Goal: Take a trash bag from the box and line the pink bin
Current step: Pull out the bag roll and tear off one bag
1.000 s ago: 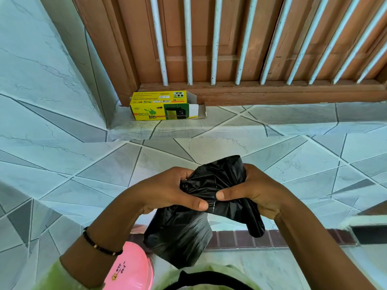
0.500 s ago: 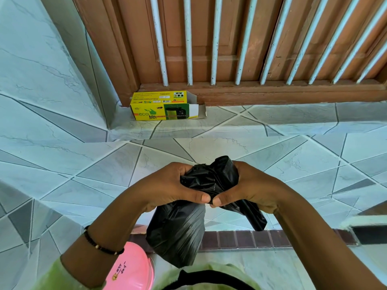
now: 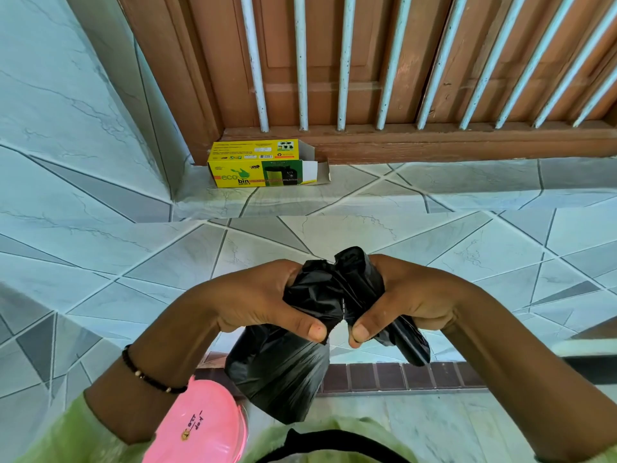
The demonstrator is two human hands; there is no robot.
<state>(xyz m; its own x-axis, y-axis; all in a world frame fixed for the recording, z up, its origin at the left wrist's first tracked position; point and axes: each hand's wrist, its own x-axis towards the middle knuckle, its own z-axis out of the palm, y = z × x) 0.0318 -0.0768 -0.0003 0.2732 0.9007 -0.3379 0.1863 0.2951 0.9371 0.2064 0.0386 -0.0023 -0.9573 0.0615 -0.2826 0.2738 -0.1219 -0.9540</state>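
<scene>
1. The yellow box (image 3: 263, 168) lies on the tiled ledge (image 3: 434, 182) against the wooden door frame, its right end flap open. In all likelihood the taking-out step is done, since black bag material is already out and in the hands.
2. The left hand (image 3: 263, 295) grips the crumpled black trash bag (image 3: 320, 295) from one side, fingers curled round it and thumb pressing the front.
3. The right hand (image 3: 400, 295) grips the other side the same way; the two thumbs sit close together at a perforated seam, where a small gap shows. The person appears to be tearing one bag off the rest.
4. A wider part hangs below the left hand and a narrow tail below the right.
5. The pink bin (image 3: 200, 429) stands at the lower left, below the left wrist and just beside the hanging bag. Its opening cannot be seen, and no liner shows on it.
6. What seems left: finish separating the bag, shake it open, and fit it into the bin.
</scene>
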